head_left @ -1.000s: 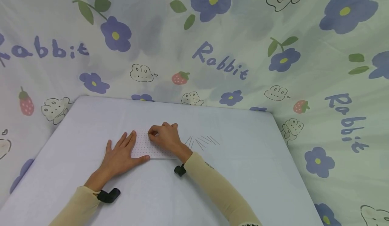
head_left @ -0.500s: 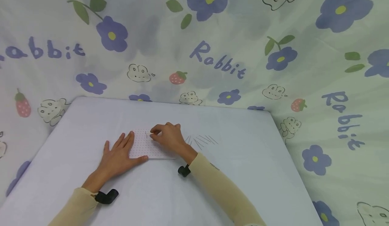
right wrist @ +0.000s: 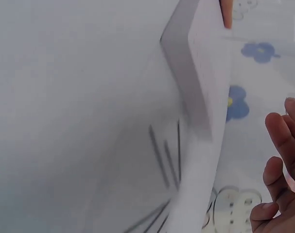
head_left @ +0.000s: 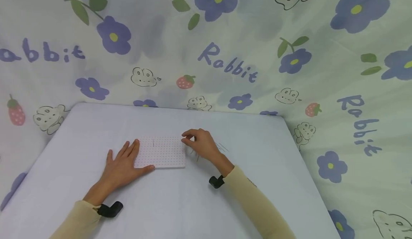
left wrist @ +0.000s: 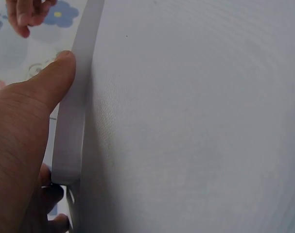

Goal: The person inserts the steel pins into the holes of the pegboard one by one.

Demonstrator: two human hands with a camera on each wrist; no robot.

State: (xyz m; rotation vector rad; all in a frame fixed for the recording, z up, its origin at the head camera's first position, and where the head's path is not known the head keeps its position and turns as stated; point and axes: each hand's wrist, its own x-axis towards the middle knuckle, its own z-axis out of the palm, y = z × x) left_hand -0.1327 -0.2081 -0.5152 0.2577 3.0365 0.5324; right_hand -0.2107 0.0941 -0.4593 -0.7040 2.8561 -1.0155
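**Pin board held, right hand over the loose pins**

The dotted board lies mid-table with one pin standing in it. The left hand presses its left edge, fingers flat. The right hand hovers just beside the board over the loose pins — fingers curled, apparently empty. Likely step: fetching another pin — a fine pinch comes next.

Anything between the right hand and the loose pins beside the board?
Nothing visible. The right hand hovers directly above the thin pins lying on the table, right of the dotted board. The left hand rests on the board's left edge.
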